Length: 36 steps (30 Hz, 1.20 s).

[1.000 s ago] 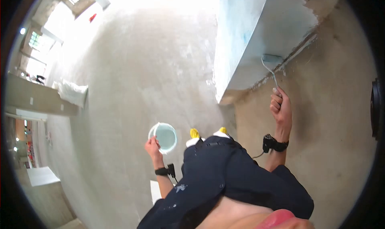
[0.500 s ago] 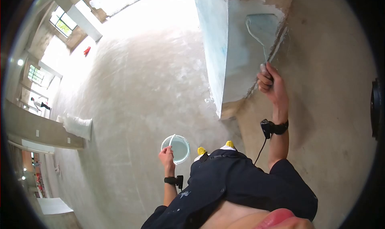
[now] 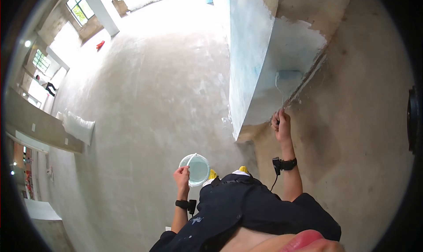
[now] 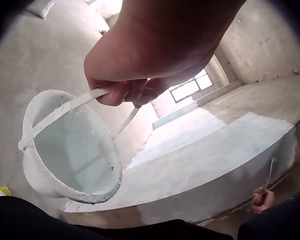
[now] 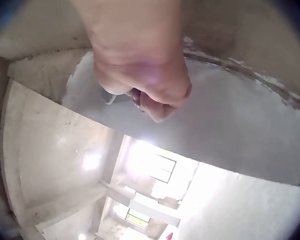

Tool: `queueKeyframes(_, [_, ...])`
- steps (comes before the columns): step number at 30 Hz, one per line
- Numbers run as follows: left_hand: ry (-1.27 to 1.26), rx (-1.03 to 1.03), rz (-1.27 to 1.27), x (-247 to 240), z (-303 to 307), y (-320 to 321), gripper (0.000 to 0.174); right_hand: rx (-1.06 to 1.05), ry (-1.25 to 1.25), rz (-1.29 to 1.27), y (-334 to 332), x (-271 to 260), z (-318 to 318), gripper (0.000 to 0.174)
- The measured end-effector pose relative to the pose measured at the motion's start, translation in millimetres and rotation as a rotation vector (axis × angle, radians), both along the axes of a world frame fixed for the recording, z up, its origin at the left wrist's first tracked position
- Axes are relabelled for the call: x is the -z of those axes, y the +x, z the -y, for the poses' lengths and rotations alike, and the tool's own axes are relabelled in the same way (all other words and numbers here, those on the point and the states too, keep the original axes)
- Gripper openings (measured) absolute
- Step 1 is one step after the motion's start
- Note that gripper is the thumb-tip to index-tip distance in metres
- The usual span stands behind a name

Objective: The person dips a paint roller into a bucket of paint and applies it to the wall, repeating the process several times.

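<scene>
My right hand (image 3: pixel 282 122) grips the handle of a paint roller (image 3: pixel 288 75). The roller's pale blue sleeve lies against the coated side face of a wall projection (image 3: pixel 260 104). In the right wrist view, curled fingers (image 5: pixel 157 107) wrap the handle and the roller head is hidden. A white bucket (image 4: pixel 37 172) hangs beside my legs, with my left hand (image 3: pixel 181 177) holding its handle (image 4: pixel 60 116). Pale blue-green liquid (image 4: pixel 72 155) sits inside the bucket, which looks tilted in the left wrist view. Dried coating crusts its rim.
Bare wall (image 3: pixel 365 119) meets the coated face along a rough, dark seam. Grey floor (image 3: pixel 145 119) spreads to my left. A white sack (image 3: pixel 77 127) leans by a low wall, and a person (image 3: pixel 46 84) is far off near the windows. My yellow-tipped shoes (image 3: pixel 243 168) stand by the bucket.
The roller first went up the coated face, then came back down, the right hand moving with it. The left hand keeps holding the bucket. The head view has shifted.
</scene>
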<state>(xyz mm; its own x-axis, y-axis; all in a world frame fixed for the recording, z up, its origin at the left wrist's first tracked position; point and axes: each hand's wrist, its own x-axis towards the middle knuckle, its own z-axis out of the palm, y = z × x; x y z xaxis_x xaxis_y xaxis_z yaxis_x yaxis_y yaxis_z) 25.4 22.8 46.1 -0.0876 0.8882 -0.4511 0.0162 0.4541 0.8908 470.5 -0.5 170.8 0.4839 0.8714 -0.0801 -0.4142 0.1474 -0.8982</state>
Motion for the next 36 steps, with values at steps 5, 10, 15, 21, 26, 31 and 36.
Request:
queueKeyframes(5, [0.026,-0.047,-0.094,20.7,-1.7,0.2,0.016,0.088,-0.201,0.032,12.6,59.7,5.7,0.047])
queueKeyframes(10, [-0.027,-0.112,-0.152,28.6,-0.9,-1.1,0.017,0.093,-0.335,0.083,17.7,115.1,16.0,0.047])
queueKeyframes(15, [-0.011,-0.206,-0.054,31.4,2.2,1.9,0.016,0.093,-0.454,0.081,26.6,158.2,18.6,0.049])
queueKeyframes(21, [0.017,-0.331,-0.058,28.6,13.4,9.0,0.015,0.037,-0.622,-0.025,57.7,234.0,-0.1,0.044])
queueKeyframes(26, [0.064,-0.471,-0.046,32.7,27.1,17.1,0.014,0.032,-0.825,0.012,87.8,332.5,-43.8,0.042])
queueKeyframes(31, [0.106,-0.548,-0.061,19.8,50.3,13.6,0.015,-0.005,-0.955,-0.044,116.1,464.3,-90.3,0.034])
queueKeyframes(36, [0.069,-0.676,-0.178,0.8,77.7,13.9,0.017,-0.066,-1.014,-0.215,123.4,542.6,-129.0,0.030])
